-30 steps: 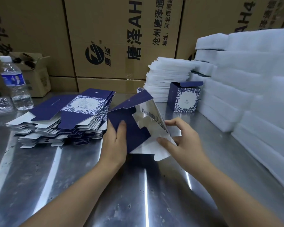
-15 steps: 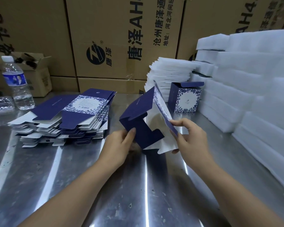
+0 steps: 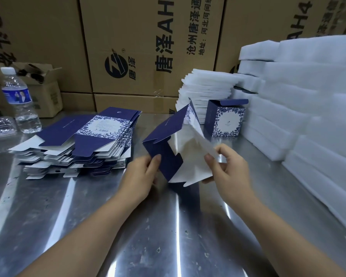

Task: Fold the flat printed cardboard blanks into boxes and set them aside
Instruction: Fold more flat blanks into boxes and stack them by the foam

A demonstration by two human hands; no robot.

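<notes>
- Since a second ago the blank (image 3: 168,144) has gone from nearly flat to an open, tilted sleeve. The left hand (image 3: 142,174) has slid off the navy face down to the panel's near corner, and the right hand (image 3: 228,168) has shifted to the white edge on the far side.
- The blank is held off the table (image 3: 168,236), near the middle of the view. Its navy outer side faces 9 o'clock, and its white inside and loose bottom flaps face 3 o'clock and towards the person.
- The left hand's thumb and fingers are closed in a pinch on the lower navy corner.
- The right hand's thumb and fingers are curled round the white panel's edge, gripping it.
- A stack of flat blanks (image 3: 88,144) lies on the table at 10 o'clock from the hands, fanned out and apart from them.
- A finished box (image 3: 226,118) stands upright at 1 o'clock, its top flap raised, just beside a pile of white foam sheets (image 3: 208,90).
- Large white foam blocks (image 3: 308,108) are stacked along the table from 2 to 4 o'clock.
- A water bottle (image 3: 20,102) stands at far 10 o'clock, with a small open carton (image 3: 46,90) behind it.
- Big printed cartons (image 3: 148,47) form a wall at 12 o'clock.
</notes>
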